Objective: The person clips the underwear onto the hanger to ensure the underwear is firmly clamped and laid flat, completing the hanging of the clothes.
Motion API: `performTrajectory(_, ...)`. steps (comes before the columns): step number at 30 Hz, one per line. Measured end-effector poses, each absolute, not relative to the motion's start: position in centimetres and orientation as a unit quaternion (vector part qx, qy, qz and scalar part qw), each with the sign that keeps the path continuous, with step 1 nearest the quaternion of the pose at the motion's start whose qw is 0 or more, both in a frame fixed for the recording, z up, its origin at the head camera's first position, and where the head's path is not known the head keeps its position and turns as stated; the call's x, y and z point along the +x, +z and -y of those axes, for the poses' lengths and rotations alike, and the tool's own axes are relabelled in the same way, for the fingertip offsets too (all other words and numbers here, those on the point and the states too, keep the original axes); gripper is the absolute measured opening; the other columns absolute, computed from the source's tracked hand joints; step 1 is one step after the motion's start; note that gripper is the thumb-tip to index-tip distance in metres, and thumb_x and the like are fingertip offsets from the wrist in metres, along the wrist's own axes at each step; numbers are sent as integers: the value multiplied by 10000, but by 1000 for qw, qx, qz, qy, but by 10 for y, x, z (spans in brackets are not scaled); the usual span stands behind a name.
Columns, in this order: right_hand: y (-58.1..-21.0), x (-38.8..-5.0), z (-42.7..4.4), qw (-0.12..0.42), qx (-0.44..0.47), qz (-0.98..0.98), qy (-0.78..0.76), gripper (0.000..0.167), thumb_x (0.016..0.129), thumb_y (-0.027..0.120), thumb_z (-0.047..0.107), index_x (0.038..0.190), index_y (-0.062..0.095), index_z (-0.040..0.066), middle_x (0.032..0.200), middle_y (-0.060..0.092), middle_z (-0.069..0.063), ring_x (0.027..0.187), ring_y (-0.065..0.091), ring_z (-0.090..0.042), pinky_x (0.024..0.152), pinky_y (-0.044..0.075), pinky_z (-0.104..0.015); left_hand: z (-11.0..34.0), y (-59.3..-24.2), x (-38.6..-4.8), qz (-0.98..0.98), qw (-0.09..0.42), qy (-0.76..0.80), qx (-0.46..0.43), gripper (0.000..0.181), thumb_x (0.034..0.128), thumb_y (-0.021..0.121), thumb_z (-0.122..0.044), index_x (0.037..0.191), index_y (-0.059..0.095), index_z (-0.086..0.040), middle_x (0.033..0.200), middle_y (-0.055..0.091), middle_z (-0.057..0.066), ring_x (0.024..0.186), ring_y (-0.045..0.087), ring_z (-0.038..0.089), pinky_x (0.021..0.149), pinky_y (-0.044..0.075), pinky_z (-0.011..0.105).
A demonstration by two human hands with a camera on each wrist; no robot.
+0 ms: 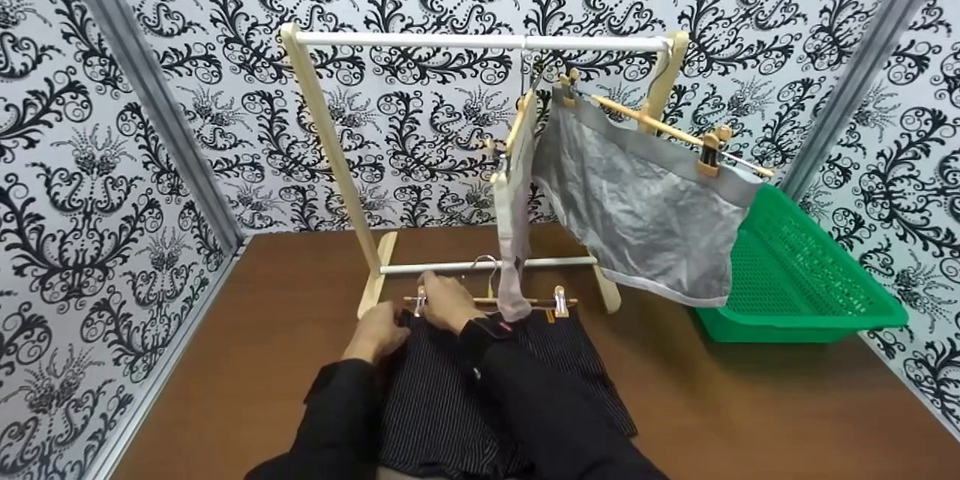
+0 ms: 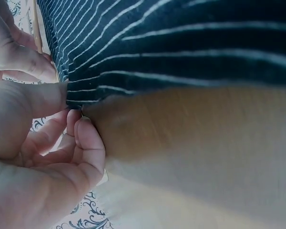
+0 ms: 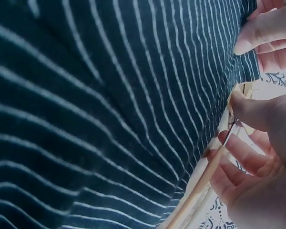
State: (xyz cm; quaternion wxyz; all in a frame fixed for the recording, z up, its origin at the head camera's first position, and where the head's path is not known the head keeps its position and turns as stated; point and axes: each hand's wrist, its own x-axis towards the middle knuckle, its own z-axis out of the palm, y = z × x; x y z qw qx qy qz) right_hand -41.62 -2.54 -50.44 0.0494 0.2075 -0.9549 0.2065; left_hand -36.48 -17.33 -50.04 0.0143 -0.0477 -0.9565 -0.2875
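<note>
Dark pinstriped shorts [image 1: 442, 397] lie on the table, their top edge against a wooden clip hanger [image 1: 480, 301]. My left hand [image 1: 379, 330] pinches the left top corner of the fabric between thumb and fingers, as the left wrist view also shows. At the hanger's left clip [image 1: 420, 301], my right hand [image 1: 448, 304] grips the clip with thumb and fingers; the right wrist view has the hanger bar [image 3: 195, 191] running beside those fingers. The right clip [image 1: 560, 301] sits on the waistband's other end. Part of the shorts is hidden under my right forearm.
Behind stands a wooden rack [image 1: 330, 135] with a white top rail [image 1: 420, 40]. From it hang grey shorts [image 1: 645, 202] on a clip hanger and a pale garment [image 1: 514, 240] seen edge-on, reaching down near my right wrist. A green basket [image 1: 795, 326] stands at the right.
</note>
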Motion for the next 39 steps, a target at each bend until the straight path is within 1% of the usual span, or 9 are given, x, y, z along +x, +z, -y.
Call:
performTrajectory(5, -502, -420, 20, 26, 220, 939, 263, 411, 809, 839, 111, 1149, 610, 84, 1035, 700, -111, 1004, 666, -312, 876, 532, -425, 171, -500, -365, 954, 15, -294, -49, 112, 751, 702, 0, 851, 651, 3, 785, 621, 76, 777, 568, 273, 765, 492, 487)
performTrajectory(11, -495, -422, 14, 17, 241, 918, 315, 406, 802, 845, 117, 1167, 675, 62, 988, 696, -49, 964, 649, -247, 881, 516, -385, 171, -503, -368, 951, 5, -306, -47, 300, 751, 707, 15, 1049, 683, 36, 979, 699, 190, 961, 644, 378, 878, 501, 543)
performTrajectory(15, -490, -426, 11, 2, 264, 911, 317, 400, 843, 807, 106, 1211, 694, 0, 1011, 724, -76, 957, 662, -233, 899, 521, -367, 173, -500, -365, 943, 7, -330, -45, 246, 787, 709, -11, 1024, 676, 44, 943, 687, 165, 901, 626, 347, 840, 502, 521)
performTrajectory(21, -475, -423, 9, -6, 305, 908, 286, 229, 783, 818, 69, 994, 755, 8, 816, 703, -31, 742, 577, -161, 734, 498, -320, 181, -504, -361, 928, 39, -368, -49, 129, 928, 683, -91, 973, 697, 28, 931, 706, 112, 910, 653, 306, 854, 509, 510)
performTrajectory(24, -469, -421, 9, 6, 329, 909, 257, 234, 767, 808, 72, 986, 759, 11, 744, 649, -1, 694, 532, -157, 671, 463, -301, 182, -506, -361, 925, 55, -371, -61, 79, 930, 684, -71, 931, 711, 3, 872, 697, 70, 835, 644, 266, 794, 518, 482)
performTrajectory(28, -463, -420, 8, 1, 361, 905, 225, 98, 792, 778, 71, 838, 717, 8, 631, 488, 71, 604, 440, -137, 561, 348, -261, 180, -504, -359, 923, 63, -374, -69, 75, 931, 671, -44, 860, 684, -24, 776, 623, 18, 716, 564, 203, 669, 476, 399)
performTrajectory(31, -458, -419, 8, -11, 376, 903, 206, 159, 819, 770, 84, 727, 653, 29, 593, 440, 91, 568, 416, -127, 535, 306, -247, 179, -502, -359, 921, 56, -379, -69, 90, 947, 647, -31, 859, 664, -33, 760, 578, 12, 696, 526, 195, 634, 438, 360)
performTrajectory(34, -452, -418, 7, -19, 376, 906, 195, 148, 832, 772, 107, 720, 688, 61, 602, 508, 83, 585, 464, -129, 547, 350, -244, 178, -500, -358, 920, 53, -382, -74, 85, 958, 623, -34, 879, 653, -29, 775, 575, 21, 711, 530, 206, 642, 440, 367)
performTrajectory(39, -445, -416, 8, -26, 352, 917, 187, 65, 822, 795, 125, 879, 805, 96, 746, 704, 48, 682, 601, -138, 634, 491, -257, 177, -500, -354, 914, 67, -387, -101, 68, 939, 623, -31, 876, 642, -13, 787, 595, 21, 737, 541, 213, 688, 457, 399)
